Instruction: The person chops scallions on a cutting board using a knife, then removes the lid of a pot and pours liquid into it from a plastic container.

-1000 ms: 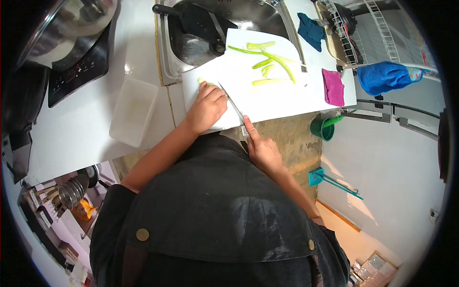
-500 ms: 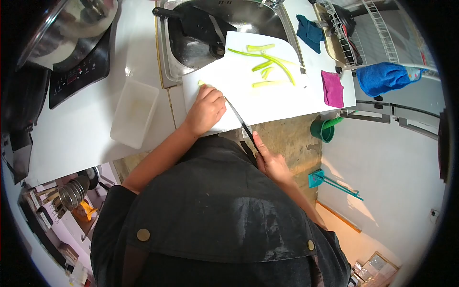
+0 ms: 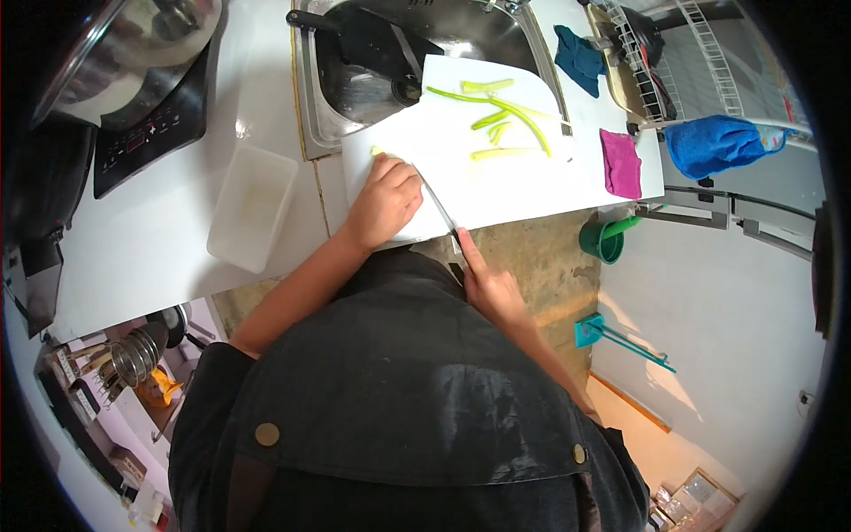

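Note:
On the left part of the white cutting board (image 3: 496, 191), my left hand (image 3: 386, 200) is closed over a small pale green vegetable piece (image 3: 376, 151), which shows past its fingertips. My right hand (image 3: 493, 288) grips the dark handle of a knife (image 3: 437, 199), index finger stretched along it. The blade lies over the board, its tip close to my left fingers. Several green stalks (image 3: 535, 129) rest on the right part of the board, apart from both hands.
Behind the board is a metal sink (image 3: 355, 93) holding a black pan (image 3: 377, 44). A translucent container (image 3: 253, 208) and an induction cooker (image 3: 155, 133) stand left. Pink (image 3: 620, 163) and teal (image 3: 579, 59) cloths lie right, near a wire rack (image 3: 709, 58).
My right hand and the knife first drew back toward me, then moved forward again. My left hand has stayed nearly in place on the board.

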